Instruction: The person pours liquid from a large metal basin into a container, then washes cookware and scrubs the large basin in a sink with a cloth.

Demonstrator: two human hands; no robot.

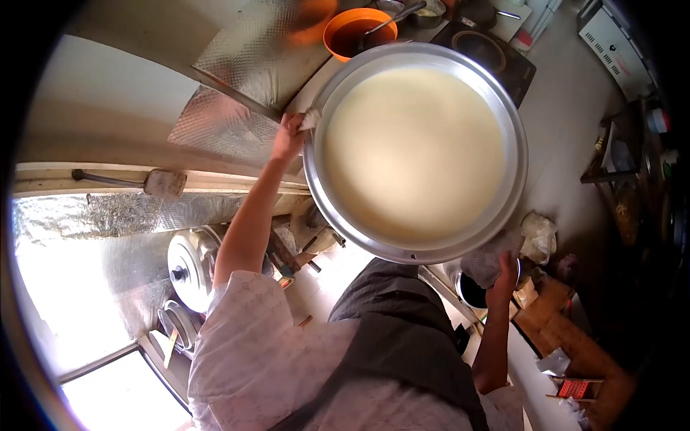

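Observation:
A wide metal basin (522,154) of pale, creamy liquid (413,154) spreads out in front of my body. At its left rim, my left hand (290,135) is closed on a small light cloth (310,120) pressed to the metal. Lower right, my right hand (506,276) is closed on a greyish cloth (489,260) against the basin's near right edge. Part of each hand's fingers is hidden by cloth and rim. The liquid's surface looks smooth.
Beyond the basin stand an orange bowl (332,37) with dark red liquid and a ladle (395,18), and a black cooktop (521,68). Left are a lidded pot (188,269) and foil-covered wall (223,108). A wooden board (568,323) and red grater (573,388) lie right.

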